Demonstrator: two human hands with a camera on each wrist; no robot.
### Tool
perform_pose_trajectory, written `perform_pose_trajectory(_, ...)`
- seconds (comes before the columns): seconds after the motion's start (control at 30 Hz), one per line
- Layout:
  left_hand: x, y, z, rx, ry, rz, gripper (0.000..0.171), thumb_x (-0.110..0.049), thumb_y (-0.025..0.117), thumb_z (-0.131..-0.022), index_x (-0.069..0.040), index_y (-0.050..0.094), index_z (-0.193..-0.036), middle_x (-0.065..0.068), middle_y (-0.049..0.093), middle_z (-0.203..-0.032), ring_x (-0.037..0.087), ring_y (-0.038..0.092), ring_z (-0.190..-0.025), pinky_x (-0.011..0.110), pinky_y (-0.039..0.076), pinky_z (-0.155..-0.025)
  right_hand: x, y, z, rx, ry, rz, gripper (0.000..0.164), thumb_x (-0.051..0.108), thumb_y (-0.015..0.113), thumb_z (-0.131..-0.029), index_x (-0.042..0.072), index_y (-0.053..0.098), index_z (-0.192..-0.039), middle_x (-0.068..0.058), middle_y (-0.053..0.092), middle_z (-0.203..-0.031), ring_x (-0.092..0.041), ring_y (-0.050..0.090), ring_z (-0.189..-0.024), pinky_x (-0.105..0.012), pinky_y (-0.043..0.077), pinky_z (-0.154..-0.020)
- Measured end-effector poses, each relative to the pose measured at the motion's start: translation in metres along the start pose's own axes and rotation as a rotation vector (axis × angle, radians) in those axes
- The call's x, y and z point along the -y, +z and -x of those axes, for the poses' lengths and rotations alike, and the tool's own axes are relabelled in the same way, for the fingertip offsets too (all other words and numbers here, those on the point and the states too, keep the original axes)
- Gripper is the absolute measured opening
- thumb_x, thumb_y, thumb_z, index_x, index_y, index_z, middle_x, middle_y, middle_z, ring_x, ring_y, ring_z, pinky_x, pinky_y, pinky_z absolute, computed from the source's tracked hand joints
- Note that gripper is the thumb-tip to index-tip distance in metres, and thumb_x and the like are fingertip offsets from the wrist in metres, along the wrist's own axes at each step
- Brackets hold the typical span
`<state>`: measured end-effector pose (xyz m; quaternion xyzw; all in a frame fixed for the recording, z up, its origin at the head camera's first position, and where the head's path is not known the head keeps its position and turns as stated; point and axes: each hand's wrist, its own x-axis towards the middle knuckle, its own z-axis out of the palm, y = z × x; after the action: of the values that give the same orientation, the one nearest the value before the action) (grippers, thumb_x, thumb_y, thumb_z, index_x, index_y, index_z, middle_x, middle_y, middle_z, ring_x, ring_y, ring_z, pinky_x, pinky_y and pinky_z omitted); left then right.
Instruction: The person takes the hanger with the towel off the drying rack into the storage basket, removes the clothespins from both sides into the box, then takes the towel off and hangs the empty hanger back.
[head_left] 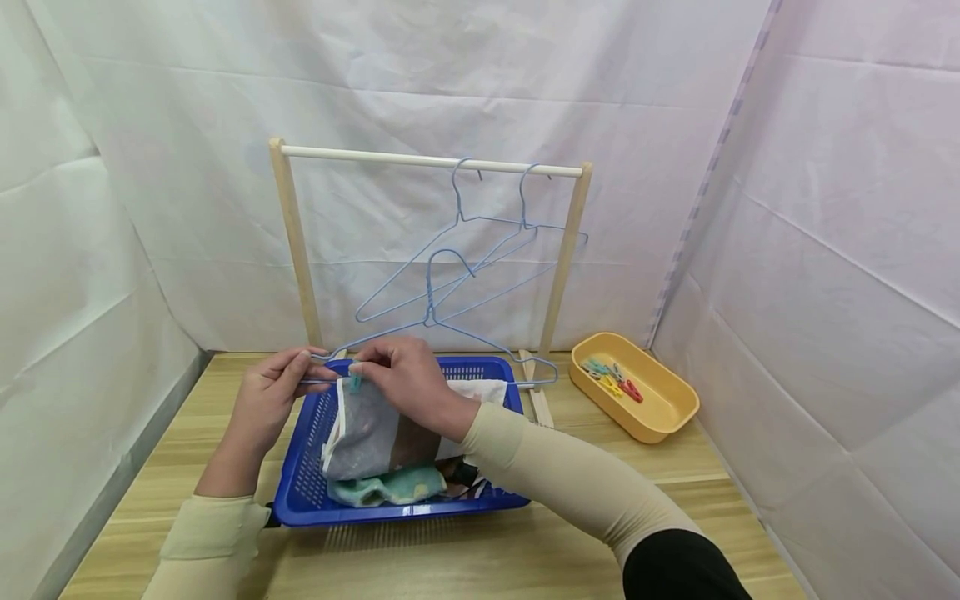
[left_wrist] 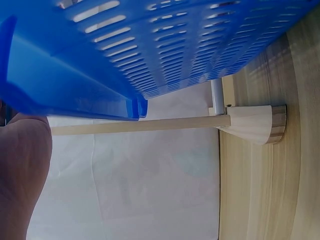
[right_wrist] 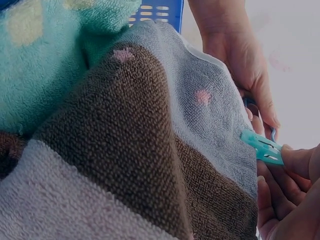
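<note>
My left hand (head_left: 270, 387) grips the left end of a blue wire hanger (head_left: 390, 333) above a blue basket (head_left: 296, 492). Draped over the hanger's lower bar is a grey, brown and white towel (head_left: 363, 433). With thumb and fingers, my right hand (head_left: 411, 382) pinches a teal clothespin (right_wrist: 263, 146), whose tip is on the towel's top edge near the left corner. Below lies a teal and yellow towel (head_left: 386, 487) in the basket, beside dark cloth. The left wrist view shows just part of the left hand (left_wrist: 22, 170); its fingers are hidden there.
Behind the basket stands a wooden rack (head_left: 296, 242) with a white rail (head_left: 375, 156); two blue hangers (head_left: 405, 271) hang from it. On the right, a yellow tray (head_left: 667, 404) holds several coloured clothespins (head_left: 611, 381). White cloth walls (head_left: 840, 292) surround the wooden table (head_left: 600, 475).
</note>
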<state>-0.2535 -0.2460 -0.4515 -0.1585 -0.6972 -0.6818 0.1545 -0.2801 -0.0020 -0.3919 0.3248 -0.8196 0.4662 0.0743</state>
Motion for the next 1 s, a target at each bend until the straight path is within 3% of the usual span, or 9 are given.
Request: perform_pose_trajectory(1.0,0.001,0.0,-0.001,-0.003,-0.003,0.004,0.035,-0.017,0.053,-0.119,0.012,0.069,-0.131,0.002,0.083,-0.101,0.012,0.081,-0.095,0.027,0.067,-0.084,0.005,-0.013,0.006,-0.04,-0.022,-0.034,0.01,0.021,0.077,-0.108,0.015,0.084,-0.109,0.014,0.077,-0.093,-0.003,0.063,-0.075,-0.019,0.054,-0.062)
